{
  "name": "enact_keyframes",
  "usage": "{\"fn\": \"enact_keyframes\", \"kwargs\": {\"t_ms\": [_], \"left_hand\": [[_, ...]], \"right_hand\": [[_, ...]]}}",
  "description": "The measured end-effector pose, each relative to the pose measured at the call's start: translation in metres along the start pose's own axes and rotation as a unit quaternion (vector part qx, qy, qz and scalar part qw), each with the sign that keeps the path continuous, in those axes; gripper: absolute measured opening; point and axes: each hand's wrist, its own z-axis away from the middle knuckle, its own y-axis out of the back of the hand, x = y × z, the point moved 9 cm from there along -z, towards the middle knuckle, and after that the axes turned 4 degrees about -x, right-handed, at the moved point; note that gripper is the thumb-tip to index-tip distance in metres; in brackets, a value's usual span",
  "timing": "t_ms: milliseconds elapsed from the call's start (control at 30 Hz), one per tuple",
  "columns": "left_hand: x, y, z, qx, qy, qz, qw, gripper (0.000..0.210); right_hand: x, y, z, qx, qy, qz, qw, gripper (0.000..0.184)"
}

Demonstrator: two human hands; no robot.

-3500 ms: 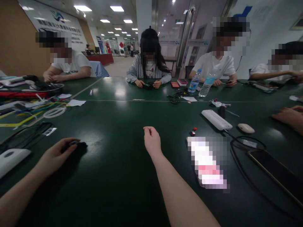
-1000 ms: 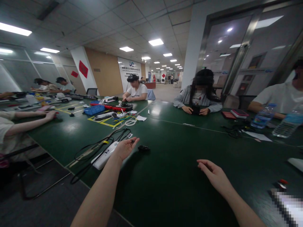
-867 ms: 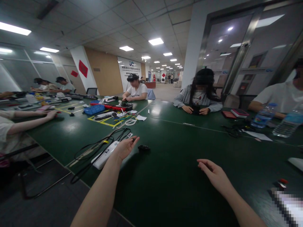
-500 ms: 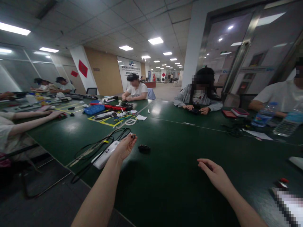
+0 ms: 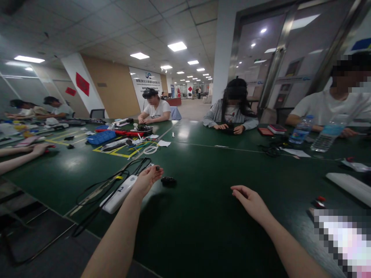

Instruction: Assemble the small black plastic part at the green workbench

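Note:
My left hand (image 5: 147, 178) is raised over the green table, with its fingers closed on a small dark piece (image 5: 157, 168) at the fingertips. The piece is too small to name. Just to the right of that hand, a black object (image 5: 168, 181) lies on the table, apart from the fingers. My right hand (image 5: 248, 197) hovers over the table farther right. Its thumb and fingers are drawn close together, and nothing shows between them. A white power strip (image 5: 118, 194) marked 2 lies beside my left forearm, with black cables (image 5: 101, 181) around it.
A blue basket (image 5: 101, 137), a white cable coil (image 5: 150, 150) and scattered parts lie beyond the power strip. Water bottles (image 5: 301, 129) stand at the right. A red-topped item (image 5: 320, 200) and a white bar (image 5: 349, 187) lie nearer. Several people sit around the table.
The view has turned to the right, so the surroundings appear farther left. My left hand keeps its hold on the small dark piece. My right hand's thumb and fingers look closer together.

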Motion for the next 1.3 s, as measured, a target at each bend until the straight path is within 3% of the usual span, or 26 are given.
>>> {"fn": "enact_keyframes", "kwargs": {"t_ms": [67, 133, 233, 400, 733, 1067, 1300], "left_hand": [[0.001, 0.0, -0.007, 0.003, -0.041, -0.135, 0.99, 0.031], [-0.002, -0.003, -0.013, -0.006, -0.067, -0.268, 0.961, 0.035], [-0.015, -0.007, -0.017, -0.046, -0.052, -0.367, 0.928, 0.038], [-0.021, -0.012, -0.009, -0.082, -0.015, -0.393, 0.916, 0.04], [-0.013, -0.017, 0.004, -0.102, -0.013, -0.425, 0.9, 0.039], [-0.023, -0.018, 0.001, -0.133, -0.016, -0.369, 0.92, 0.041], [-0.013, -0.027, 0.007, -0.129, -0.023, -0.374, 0.918, 0.041]], "right_hand": [[-0.002, 0.0, 0.001, 0.0, 0.002, -0.001, 1.0, 0.032], [-0.003, -0.001, 0.002, -0.001, 0.001, -0.003, 1.0, 0.031], [-0.002, -0.002, 0.001, -0.002, 0.0, -0.006, 1.0, 0.031], [0.002, -0.002, -0.002, -0.002, 0.003, -0.007, 1.0, 0.03], [-0.001, -0.001, 0.001, 0.0, -0.009, -0.002, 1.0, 0.028], [0.001, -0.003, -0.001, -0.016, -0.002, -0.007, 1.0, 0.03], [-0.002, -0.002, 0.002, -0.015, -0.004, -0.016, 1.0, 0.029]]}}
